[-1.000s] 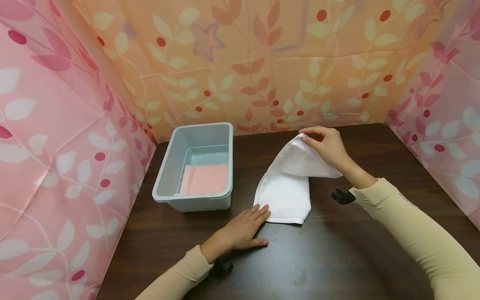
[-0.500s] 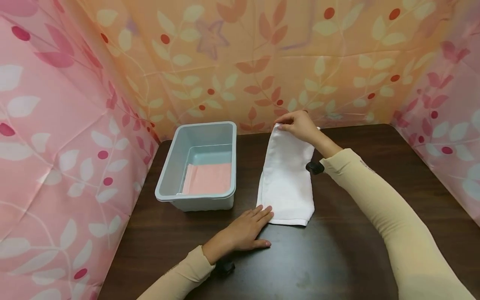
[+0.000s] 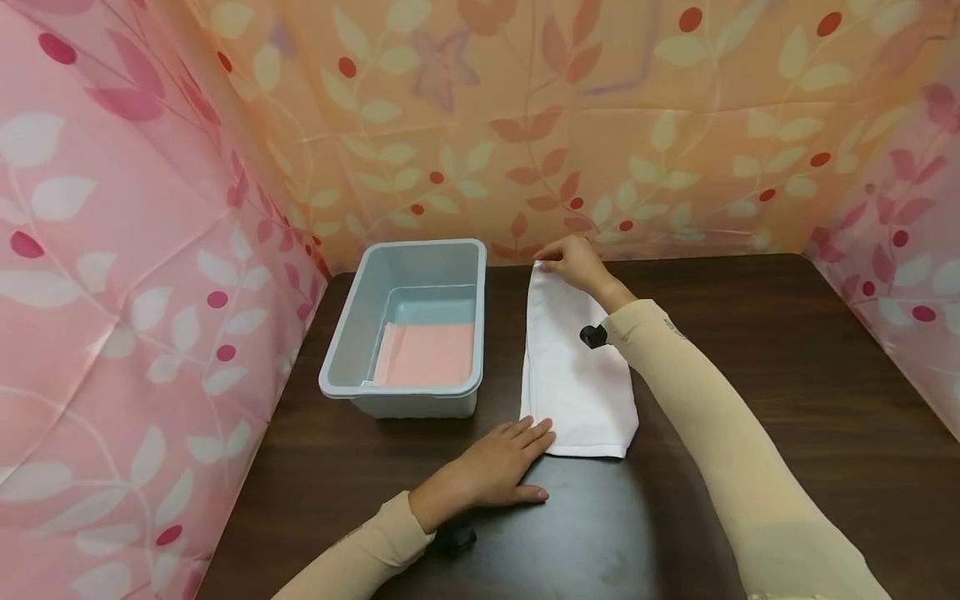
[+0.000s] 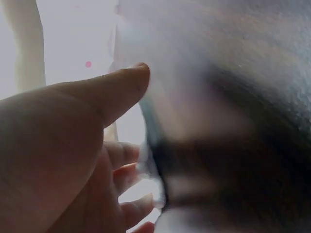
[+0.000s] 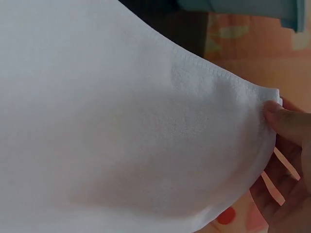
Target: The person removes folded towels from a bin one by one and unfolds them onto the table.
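Note:
A white towel, folded lengthwise, lies on the dark table right of the bin. At its far left corner my right hand pinches the fabric between thumb and fingers; the right wrist view shows the thumb on top of the towel and the other fingers behind it. My left hand rests flat with fingers straight, its fingertips on the towel's near left corner. In the left wrist view the left hand has its thumb apart from the fingers, and much of that view is blurred.
A grey-blue plastic bin stands left of the towel, with a folded pink cloth inside. Floral curtains hang behind and on both sides of the dark wooden table.
The right hand has carried the towel's far corner left and then down toward the table, so the upper layer now lies along the lower one. The left hand stays at the near corner.

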`<state>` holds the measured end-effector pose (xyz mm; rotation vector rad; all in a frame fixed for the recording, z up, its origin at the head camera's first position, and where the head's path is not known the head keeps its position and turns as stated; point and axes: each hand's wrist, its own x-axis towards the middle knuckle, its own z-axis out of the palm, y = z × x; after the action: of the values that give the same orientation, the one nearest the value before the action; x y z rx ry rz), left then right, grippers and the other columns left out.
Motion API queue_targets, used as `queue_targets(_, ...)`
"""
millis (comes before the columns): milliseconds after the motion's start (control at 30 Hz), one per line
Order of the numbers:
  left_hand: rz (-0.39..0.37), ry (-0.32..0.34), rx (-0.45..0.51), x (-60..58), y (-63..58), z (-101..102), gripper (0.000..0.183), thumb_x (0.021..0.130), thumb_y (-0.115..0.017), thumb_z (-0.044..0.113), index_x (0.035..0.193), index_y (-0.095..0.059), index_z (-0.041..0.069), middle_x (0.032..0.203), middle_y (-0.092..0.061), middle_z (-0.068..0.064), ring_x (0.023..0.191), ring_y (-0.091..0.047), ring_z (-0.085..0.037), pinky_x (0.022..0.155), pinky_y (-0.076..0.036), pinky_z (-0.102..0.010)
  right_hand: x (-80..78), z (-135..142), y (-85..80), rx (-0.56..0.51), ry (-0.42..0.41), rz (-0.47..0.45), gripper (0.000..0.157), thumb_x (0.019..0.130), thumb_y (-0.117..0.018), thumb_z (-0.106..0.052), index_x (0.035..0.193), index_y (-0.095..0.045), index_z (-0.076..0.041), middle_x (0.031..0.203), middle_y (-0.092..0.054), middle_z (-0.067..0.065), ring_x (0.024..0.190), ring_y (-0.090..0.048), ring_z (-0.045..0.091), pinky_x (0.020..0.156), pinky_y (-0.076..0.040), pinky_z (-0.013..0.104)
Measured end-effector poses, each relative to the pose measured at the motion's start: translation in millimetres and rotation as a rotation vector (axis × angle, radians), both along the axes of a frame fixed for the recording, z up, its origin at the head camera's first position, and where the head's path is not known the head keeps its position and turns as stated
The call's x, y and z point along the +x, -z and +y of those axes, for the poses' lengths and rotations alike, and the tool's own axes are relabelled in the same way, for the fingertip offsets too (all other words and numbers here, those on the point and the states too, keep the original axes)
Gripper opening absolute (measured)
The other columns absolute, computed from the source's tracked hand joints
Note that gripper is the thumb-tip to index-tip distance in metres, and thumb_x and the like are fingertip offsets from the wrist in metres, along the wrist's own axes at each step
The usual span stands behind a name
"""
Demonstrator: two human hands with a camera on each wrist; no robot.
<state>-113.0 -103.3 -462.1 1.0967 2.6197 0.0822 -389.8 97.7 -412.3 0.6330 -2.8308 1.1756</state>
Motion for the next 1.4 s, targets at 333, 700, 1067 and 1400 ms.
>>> queue_targets(333, 0.029, 0.013, -0.086, 12.0, -10.3, -2, 0.078, 0.093, -0.055, 0.061, 0.156, -0.032, 0.02, 0.164, -0.03, 0.003, 0.151, -0.033, -0.021, 0.121, -0.032, -0.039, -9.8, -24, 34.3, 0.071, 0.047, -0.02, 0.022, 0.092, -0.069, -0.016, 0.113, -0.076, -0.01, 0.124, -0.071, 0.012, 0.122, -0.062, 0.028, 0.105, -0.047, 0.044)
queue_targets(700, 0.014, 0.036, -0.08, 19.8, -13.5, -3, 0.075, 0.094, -0.055, 0.059, 0.154, -0.035, 0.02, 0.162, -0.034, 0.002, 0.149, -0.037, -0.021, 0.121, -0.033, -0.039, -10.4, -33, 53.6, 0.216, 0.042, -0.065, 0.023, 0.092, -0.068, -0.015, 0.113, -0.076, -0.011, 0.117, -0.074, 0.01, 0.119, -0.063, 0.031, 0.105, -0.046, 0.048)
queue_targets(1067, 0.002, 0.02, -0.066, 19.9, -14.8, -6, 0.073, 0.094, -0.056, 0.057, 0.154, -0.036, 0.02, 0.162, -0.034, 0.003, 0.149, -0.037, -0.021, 0.121, -0.033, -0.038, -18.9, -39, 63.6, 0.243, 0.048, -0.058, 0.023, 0.092, -0.07, -0.019, 0.112, -0.076, -0.011, 0.114, -0.075, 0.009, 0.113, -0.065, 0.03, 0.102, -0.048, 0.048)
queue_targets(1400, -0.001, 0.025, -0.054, 18.9, -13.2, -9, 0.073, 0.095, -0.054, 0.058, 0.155, -0.035, 0.021, 0.163, -0.032, 0.003, 0.15, -0.035, -0.02, 0.121, -0.032, -0.037, -17.4, -35, 50.2, 0.216, 0.029, -0.048, 0.027, 0.091, -0.071, -0.019, 0.117, -0.074, -0.009, 0.12, -0.073, 0.01, 0.12, -0.062, 0.03, 0.103, -0.047, 0.049)
